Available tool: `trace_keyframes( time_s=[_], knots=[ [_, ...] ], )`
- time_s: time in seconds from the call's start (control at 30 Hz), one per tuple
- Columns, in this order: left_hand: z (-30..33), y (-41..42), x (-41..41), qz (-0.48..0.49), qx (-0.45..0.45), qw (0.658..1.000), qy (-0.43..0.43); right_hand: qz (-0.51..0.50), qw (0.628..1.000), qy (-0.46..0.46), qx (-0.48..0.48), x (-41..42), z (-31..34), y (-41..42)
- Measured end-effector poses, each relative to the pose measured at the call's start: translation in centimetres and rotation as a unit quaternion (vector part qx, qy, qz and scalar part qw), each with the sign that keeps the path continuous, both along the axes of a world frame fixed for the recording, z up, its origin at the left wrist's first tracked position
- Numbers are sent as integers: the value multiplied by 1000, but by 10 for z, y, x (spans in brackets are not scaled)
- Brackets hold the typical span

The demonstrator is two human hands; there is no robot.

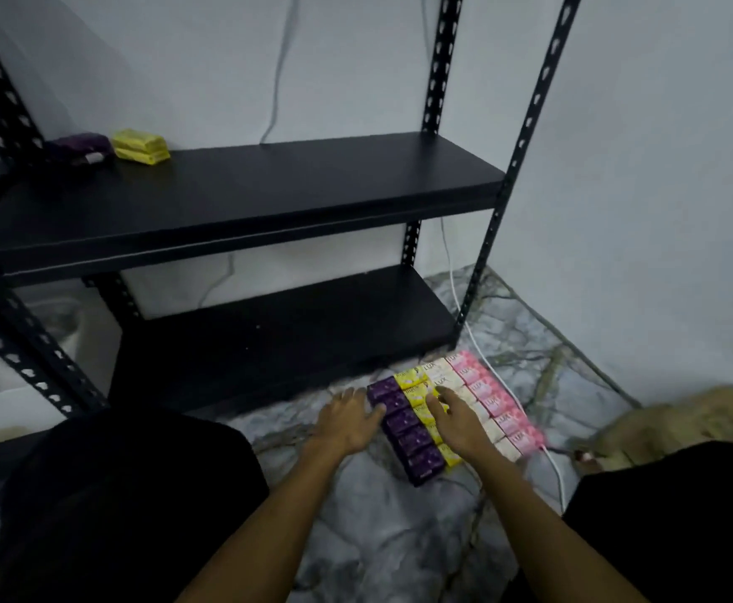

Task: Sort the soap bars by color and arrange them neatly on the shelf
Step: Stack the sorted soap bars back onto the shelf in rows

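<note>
On the grey marbled floor point(378, 537), just in front of the black metal slotted-post shelf unit point(243, 198), the boxed soap bars lie in four touching colour rows: a row of dark purple bars point(404, 433) on the left, then a row of bright yellow bars point(417, 396), a row of cream-white bars point(443, 378) and a row of pink bars point(493, 402) on the right, beside a white cable point(549, 454). Up on the middle shelf board, at its far left, a small stack of yellow bars point(140, 146) sits next to a purple bar point(79, 146), so most of the moving looks not yet done. The left hand point(347, 417) lies flat with fingers spread and relaxed, fingertips touching the outer edge of the purple row and gripping nothing. The right hand point(454, 422) reaches over the yellow row with fingers extended and slightly apart, resting on or just above the boxes; I cannot tell whether it presses them, and it holds nothing. The step in hand seems to be gathering one colour to lift. To do it well, squeeze one row from both ends so several boxes rise as a block, keep them level so none slips out of the middle, and set them flush against the matching stack on the shelf, labels facing the same way, leaving room beside them for the other colours
</note>
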State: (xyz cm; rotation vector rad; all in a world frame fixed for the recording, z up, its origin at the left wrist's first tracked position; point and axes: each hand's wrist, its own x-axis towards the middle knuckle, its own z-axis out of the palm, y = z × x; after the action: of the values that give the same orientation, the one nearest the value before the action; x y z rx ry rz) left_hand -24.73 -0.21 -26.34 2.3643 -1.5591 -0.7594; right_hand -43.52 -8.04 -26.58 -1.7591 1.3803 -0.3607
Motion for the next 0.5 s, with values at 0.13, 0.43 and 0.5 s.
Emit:
trace_keyframes(
  time_s=[0.13, 0.43, 0.5],
  knots=[
    [-38, -7, -34, -37, 33, 998, 43, -46, 996, 52, 63, -38, -64, 3],
    [-143, -39, -91, 24, 76, 981, 176, -216, 962, -31, 164, -30, -149, -22],
    [-161, -45, -99, 68, 85, 972, 207, -290, 932, -64, 208, -34, -167, -27]
  ],
)
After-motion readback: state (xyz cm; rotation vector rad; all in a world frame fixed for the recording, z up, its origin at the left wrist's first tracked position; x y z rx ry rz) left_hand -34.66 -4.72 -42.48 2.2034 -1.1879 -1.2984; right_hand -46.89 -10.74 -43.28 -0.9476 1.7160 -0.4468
